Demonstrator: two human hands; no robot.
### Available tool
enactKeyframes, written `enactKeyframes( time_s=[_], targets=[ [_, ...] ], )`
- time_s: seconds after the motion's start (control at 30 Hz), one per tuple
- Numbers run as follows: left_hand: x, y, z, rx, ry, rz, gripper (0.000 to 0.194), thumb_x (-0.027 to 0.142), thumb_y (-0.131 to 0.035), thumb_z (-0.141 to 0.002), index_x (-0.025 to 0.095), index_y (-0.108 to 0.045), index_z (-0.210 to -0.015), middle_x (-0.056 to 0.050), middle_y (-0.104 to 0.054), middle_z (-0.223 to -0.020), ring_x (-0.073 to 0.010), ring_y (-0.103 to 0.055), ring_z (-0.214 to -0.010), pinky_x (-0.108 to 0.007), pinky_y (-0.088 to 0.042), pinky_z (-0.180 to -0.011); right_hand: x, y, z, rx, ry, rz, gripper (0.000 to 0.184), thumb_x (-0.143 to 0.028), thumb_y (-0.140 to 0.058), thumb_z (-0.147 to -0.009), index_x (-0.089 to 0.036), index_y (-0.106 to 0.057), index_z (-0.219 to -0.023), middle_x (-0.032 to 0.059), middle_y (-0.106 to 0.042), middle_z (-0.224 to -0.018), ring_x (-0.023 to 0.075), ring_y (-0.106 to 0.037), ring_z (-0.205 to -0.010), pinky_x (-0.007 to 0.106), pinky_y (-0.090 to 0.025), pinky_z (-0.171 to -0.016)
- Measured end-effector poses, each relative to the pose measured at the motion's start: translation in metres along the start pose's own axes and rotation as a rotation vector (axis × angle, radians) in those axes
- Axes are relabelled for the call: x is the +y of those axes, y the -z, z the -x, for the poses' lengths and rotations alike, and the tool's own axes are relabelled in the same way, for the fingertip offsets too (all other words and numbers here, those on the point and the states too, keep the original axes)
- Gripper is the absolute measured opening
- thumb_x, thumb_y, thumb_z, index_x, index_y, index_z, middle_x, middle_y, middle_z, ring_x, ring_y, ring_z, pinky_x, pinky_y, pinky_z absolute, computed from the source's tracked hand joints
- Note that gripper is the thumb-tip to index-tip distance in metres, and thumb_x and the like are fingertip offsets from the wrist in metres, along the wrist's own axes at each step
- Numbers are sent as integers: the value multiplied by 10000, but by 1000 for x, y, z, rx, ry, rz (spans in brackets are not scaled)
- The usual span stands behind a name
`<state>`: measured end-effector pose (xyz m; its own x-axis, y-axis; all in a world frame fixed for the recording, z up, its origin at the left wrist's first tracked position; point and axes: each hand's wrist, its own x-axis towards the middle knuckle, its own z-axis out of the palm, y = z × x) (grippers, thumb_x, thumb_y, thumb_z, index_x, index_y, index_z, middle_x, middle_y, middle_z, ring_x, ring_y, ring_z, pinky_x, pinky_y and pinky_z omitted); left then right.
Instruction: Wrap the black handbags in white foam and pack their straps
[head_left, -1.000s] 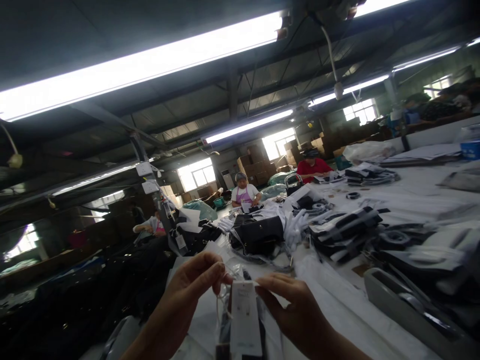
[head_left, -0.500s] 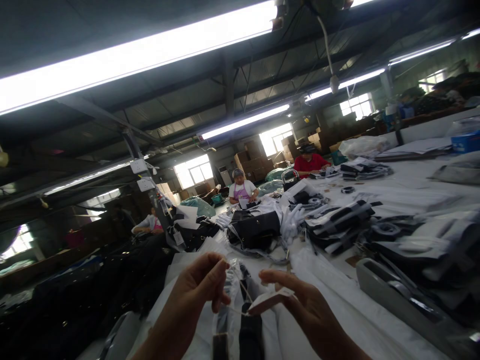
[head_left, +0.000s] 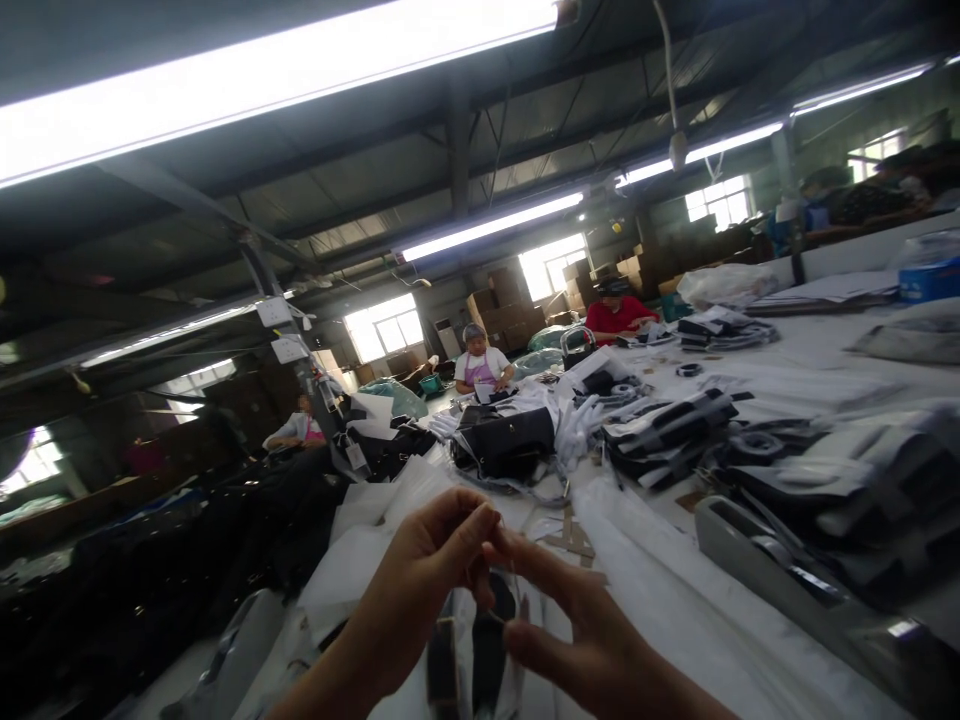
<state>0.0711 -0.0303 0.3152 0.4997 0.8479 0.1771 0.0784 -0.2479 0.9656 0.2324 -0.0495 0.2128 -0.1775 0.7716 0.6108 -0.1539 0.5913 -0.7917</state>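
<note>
My left hand (head_left: 442, 560) is closed in a pinch on a thin pale string (head_left: 498, 612) of a hang tag. My right hand (head_left: 574, 610) meets it at the fingertips, its index finger at the string and its thumb held lower. The tag itself is mostly hidden, with perhaps only a narrow edge showing by the right fingers. Below both hands lie a black strap-like piece (head_left: 489, 655) and a dark piece with a tan edge (head_left: 442, 665), partly covered by the fingers.
A black handbag (head_left: 510, 443) stands ahead on the white-covered table. Wrapped dark pieces (head_left: 671, 435) are stacked to the right, near a grey tape-dispenser-like device (head_left: 780, 570). Black goods (head_left: 225, 540) heap at left. Co-workers (head_left: 484, 365) sit across the table.
My hands have come together; they were apart, with the string stretched between them and the pale tag showing at my right hand. The tag has turned mostly out of sight.
</note>
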Motion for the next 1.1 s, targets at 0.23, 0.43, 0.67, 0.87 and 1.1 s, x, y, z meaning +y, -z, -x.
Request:
enactKeyframes(
  time_s=[0.23,0.43,0.67,0.87,1.1],
  targets=[
    [-10,9,9,50,43,132,284,450,-683,-871,180,-609,-827,31,-644,-723,-46,-541,-516,-180,-443,-546,17,-20,6,-20,-359,-385,409,-528,-792,-767,-134,-732,-856,14,-680,-637,115,-631,-542,208,-512,-553],
    [-37,47,49,141,84,-50,346,528,-698,-830,191,-695,-913,-56,-745,-876,-202,-695,-883,-310,-547,-840,43,6,42,54,-650,-298,571,-675,-698,-790,-132,-732,-964,-7,-616,-531,54,-494,-359,118,-250,-317],
    [-123,86,71,391,210,-153,445,594,-743,-736,186,-724,-914,-60,-736,-813,-177,-659,-684,-216,-424,-501,67,4,45,-78,-741,104,497,-606,-630,-852,-138,-675,-688,19,-651,-543,68,-503,-350,128,-312,-326],
    [-144,54,57,2,211,-83,343,434,-811,-698,203,-743,-942,-14,-710,-803,-182,-637,-754,-234,-455,-622,68,-39,12,-239,-662,110,432,-533,-578,-900,-157,-735,-759,-23,-615,-548,66,-507,-341,131,-372,-337],
    [-158,60,67,95,234,160,460,541,-803,-700,184,-750,-984,-29,-691,-745,-214,-652,-815,-320,-493,-797,66,-36,14,-222,-643,141,288,-389,-583,-894,-173,-760,-963,-16,-658,-614,87,-558,-395,153,-416,-379]
  ],
)
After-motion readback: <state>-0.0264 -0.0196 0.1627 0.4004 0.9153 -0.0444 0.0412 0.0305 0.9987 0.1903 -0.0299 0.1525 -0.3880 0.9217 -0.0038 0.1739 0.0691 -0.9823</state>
